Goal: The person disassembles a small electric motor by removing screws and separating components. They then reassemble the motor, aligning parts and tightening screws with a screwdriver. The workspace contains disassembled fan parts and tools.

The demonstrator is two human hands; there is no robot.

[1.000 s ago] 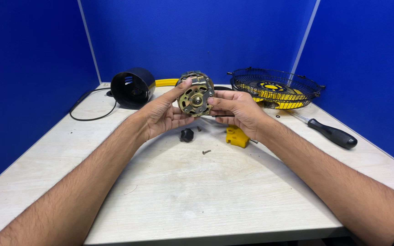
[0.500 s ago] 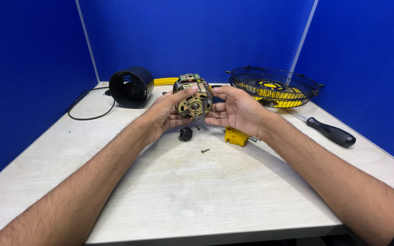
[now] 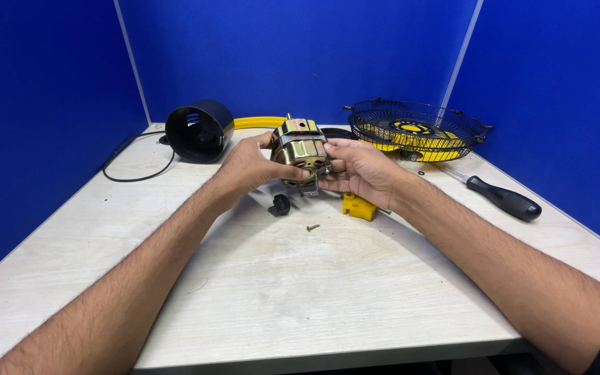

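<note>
Motor upright between both hands, shaft upward.

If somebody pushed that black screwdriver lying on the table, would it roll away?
Probably a little. The screwdriver has a rounded black handle and a thin metal shaft, so a sideways nudge would likely make it roll. It looks stiff, not bendy. It lies flat near the right edge of the table, so a hard push might send it off.

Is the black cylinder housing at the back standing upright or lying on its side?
On its side: the black cylinder housing rests on the table, its open round mouth facing forward.
</note>
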